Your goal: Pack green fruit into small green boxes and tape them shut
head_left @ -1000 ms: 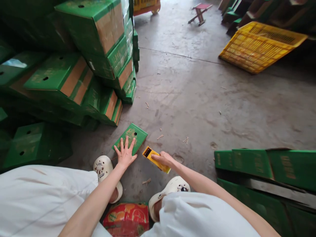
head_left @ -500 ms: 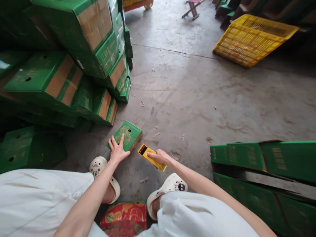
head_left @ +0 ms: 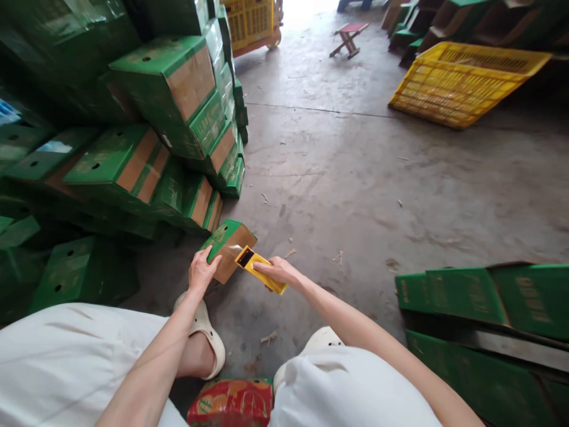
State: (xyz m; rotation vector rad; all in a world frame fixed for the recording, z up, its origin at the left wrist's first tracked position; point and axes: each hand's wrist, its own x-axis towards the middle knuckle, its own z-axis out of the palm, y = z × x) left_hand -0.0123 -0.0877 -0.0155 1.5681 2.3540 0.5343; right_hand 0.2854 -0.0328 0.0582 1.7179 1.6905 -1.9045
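Note:
A small green and brown cardboard box (head_left: 233, 252) stands tilted on the floor in front of me, its brown side turned towards me. My left hand (head_left: 203, 270) grips the near left edge of this box, thumb on the brown face and fingers on the green one. In my right hand (head_left: 278, 271) is a yellow box-shaped hand tool (head_left: 262, 268) with a black opening at its front; its exact kind I cannot make out. The tool's front end is at the box's brown side, where a shiny clear patch shows; whether they touch is unclear.
Green cartons (head_left: 178, 89) are stacked at the left. Flat-topped green boxes (head_left: 462, 293) stand at the right. A yellow plastic crate (head_left: 466, 83) lies tilted farther back, with a folding stool (head_left: 349, 40) beyond. Below me is a red box (head_left: 233, 403) between white clogs (head_left: 208, 338).
The box has been tipped so its brown side faces me. My left hand has gone from lying spread on its top to holding its edge. The yellow tool has moved left to the box.

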